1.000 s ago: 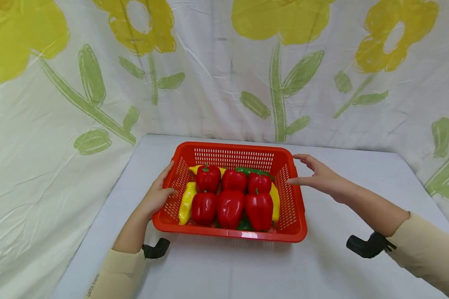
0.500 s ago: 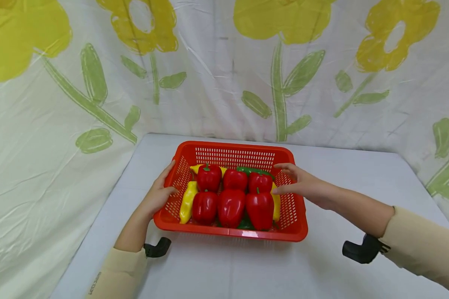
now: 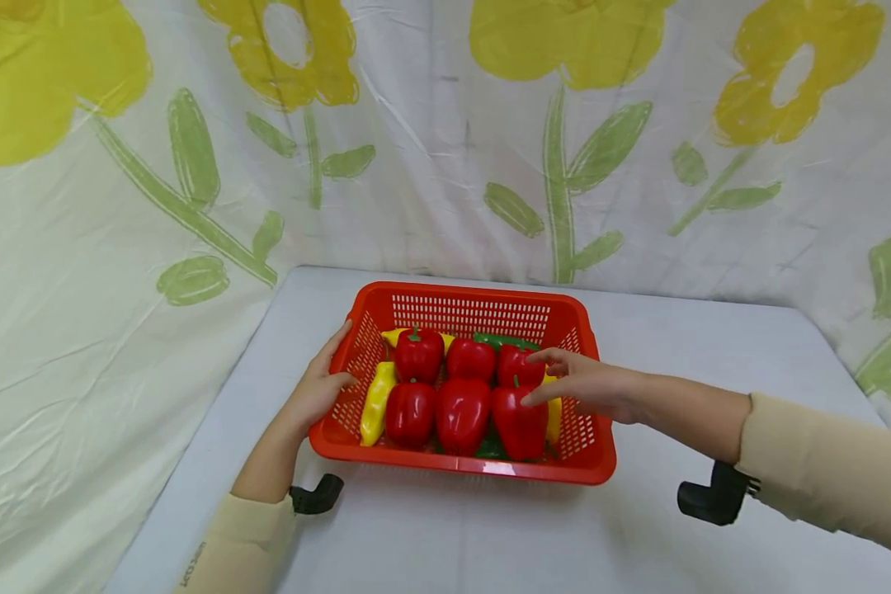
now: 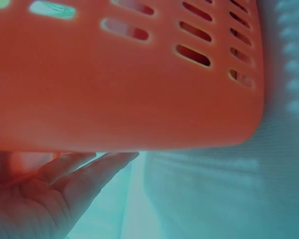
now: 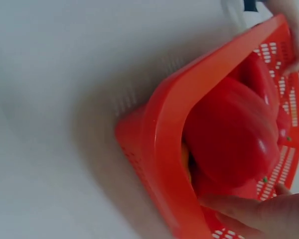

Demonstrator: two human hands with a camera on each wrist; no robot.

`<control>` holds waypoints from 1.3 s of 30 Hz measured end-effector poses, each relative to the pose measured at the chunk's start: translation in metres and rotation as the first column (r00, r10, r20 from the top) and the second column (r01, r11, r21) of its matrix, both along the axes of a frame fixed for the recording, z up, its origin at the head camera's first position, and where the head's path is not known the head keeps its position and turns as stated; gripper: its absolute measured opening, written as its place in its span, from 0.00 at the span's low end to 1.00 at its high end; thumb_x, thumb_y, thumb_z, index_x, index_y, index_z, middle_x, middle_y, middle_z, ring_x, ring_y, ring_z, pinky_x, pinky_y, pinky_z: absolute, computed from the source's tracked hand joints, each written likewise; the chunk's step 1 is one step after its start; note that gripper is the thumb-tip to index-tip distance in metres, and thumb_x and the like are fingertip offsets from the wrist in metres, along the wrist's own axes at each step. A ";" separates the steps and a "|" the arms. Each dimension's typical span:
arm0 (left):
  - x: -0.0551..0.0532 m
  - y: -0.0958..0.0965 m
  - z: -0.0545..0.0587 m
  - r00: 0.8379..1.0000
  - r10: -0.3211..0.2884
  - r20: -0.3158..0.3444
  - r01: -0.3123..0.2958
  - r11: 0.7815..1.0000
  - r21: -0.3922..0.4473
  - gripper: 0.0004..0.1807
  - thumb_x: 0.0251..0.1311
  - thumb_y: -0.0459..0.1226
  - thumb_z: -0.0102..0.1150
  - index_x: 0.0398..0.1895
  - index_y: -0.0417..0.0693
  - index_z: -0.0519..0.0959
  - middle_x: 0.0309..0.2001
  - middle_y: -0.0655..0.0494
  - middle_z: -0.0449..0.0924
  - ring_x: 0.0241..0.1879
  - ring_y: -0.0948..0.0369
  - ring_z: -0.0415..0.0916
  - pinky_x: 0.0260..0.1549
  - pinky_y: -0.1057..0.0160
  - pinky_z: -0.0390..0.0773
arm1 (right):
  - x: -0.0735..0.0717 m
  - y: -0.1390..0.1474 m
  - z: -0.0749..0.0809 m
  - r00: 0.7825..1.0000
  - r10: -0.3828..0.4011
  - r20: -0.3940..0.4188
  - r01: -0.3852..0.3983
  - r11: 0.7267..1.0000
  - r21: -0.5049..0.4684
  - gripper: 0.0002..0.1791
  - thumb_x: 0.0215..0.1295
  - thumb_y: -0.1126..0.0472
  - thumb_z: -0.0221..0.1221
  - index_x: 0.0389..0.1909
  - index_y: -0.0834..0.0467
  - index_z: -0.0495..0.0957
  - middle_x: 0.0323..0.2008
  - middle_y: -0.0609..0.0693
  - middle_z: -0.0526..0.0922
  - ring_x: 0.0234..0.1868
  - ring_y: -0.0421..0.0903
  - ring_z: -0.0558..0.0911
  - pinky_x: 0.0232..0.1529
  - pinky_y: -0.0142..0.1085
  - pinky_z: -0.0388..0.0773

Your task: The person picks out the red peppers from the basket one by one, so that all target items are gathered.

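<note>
Head camera shows glossy red peppers (image 3: 463, 417), left hand (image 3: 316, 394) gripping their slotted basket (image 3: 438, 460), right hand (image 3: 592, 386) relaxed.

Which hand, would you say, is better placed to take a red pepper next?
Probably the right hand: it reaches over the basket near the front-right red pepper, while the left hand holds the basket's left end.

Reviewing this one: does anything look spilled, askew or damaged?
Nothing stands out: the red peppers, yellow produce and green produce in view lie inside the red basket, whose visible rim shows no crack.
</note>
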State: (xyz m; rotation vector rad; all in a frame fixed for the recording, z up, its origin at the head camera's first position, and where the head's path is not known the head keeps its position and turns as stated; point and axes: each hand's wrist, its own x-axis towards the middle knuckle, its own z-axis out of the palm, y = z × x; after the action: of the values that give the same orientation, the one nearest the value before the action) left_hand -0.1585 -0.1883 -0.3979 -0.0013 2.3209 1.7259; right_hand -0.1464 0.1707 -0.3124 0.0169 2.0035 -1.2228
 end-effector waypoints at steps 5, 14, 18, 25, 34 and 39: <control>-0.002 0.003 0.000 1.000 0.001 -0.001 -0.001 1.000 -0.002 0.45 0.57 0.25 0.41 0.74 0.68 0.42 0.74 0.50 0.42 0.64 0.45 0.59 0.53 0.50 0.75 | 0.000 -0.003 -0.002 0.999 0.032 0.039 -0.033 0.999 0.042 0.42 0.51 0.56 0.64 0.66 0.55 0.55 0.67 0.64 0.53 0.67 0.63 0.54 0.56 0.57 0.72; 0.001 0.003 0.003 1.000 0.010 -0.008 -0.010 1.000 -0.014 0.44 0.57 0.25 0.41 0.74 0.66 0.43 0.74 0.48 0.43 0.63 0.44 0.60 0.52 0.50 0.75 | -0.004 -0.016 -0.005 0.995 0.070 0.072 -0.078 0.990 0.114 0.44 0.48 0.57 0.67 0.66 0.54 0.56 0.59 0.60 0.64 0.63 0.59 0.61 0.52 0.56 0.75; 0.001 0.001 0.003 1.000 0.014 0.001 -0.014 1.000 -0.008 0.43 0.58 0.25 0.40 0.74 0.66 0.42 0.74 0.49 0.43 0.62 0.44 0.61 0.50 0.50 0.77 | -0.003 -0.023 -0.010 0.995 0.080 0.061 -0.089 0.982 0.165 0.47 0.46 0.56 0.68 0.67 0.53 0.54 0.59 0.59 0.64 0.62 0.58 0.62 0.49 0.54 0.77; 0.002 0.001 0.000 1.000 0.015 0.009 -0.015 1.000 -0.002 0.43 0.58 0.25 0.40 0.74 0.66 0.42 0.74 0.50 0.42 0.64 0.44 0.60 0.51 0.49 0.76 | 0.000 -0.036 -0.021 0.997 0.053 0.049 -0.062 0.980 0.190 0.47 0.44 0.59 0.69 0.65 0.53 0.55 0.58 0.59 0.64 0.60 0.59 0.65 0.43 0.50 0.81; 0.001 0.000 -0.001 1.000 0.020 0.008 -0.020 1.000 -0.012 0.43 0.58 0.25 0.41 0.74 0.67 0.43 0.74 0.49 0.43 0.63 0.45 0.60 0.52 0.49 0.75 | 0.004 -0.047 -0.030 0.999 0.018 -0.033 -0.009 0.965 0.262 0.39 0.44 0.55 0.70 0.56 0.52 0.59 0.54 0.59 0.66 0.57 0.58 0.67 0.37 0.49 0.82; 0.001 0.000 -0.001 1.000 0.018 0.011 -0.018 1.000 -0.014 0.43 0.59 0.26 0.41 0.73 0.69 0.43 0.74 0.49 0.44 0.63 0.45 0.60 0.53 0.48 0.75 | 0.004 -0.048 -0.032 0.998 0.004 -0.064 0.014 0.961 0.277 0.36 0.44 0.57 0.70 0.52 0.53 0.61 0.52 0.60 0.66 0.56 0.58 0.68 0.35 0.48 0.83</control>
State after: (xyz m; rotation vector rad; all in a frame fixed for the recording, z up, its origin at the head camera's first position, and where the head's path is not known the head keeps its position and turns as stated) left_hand -0.1573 -0.1888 -0.3984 -0.0344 2.3328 1.7136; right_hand -0.1423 0.1226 -0.3445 0.1222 2.2186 -0.9459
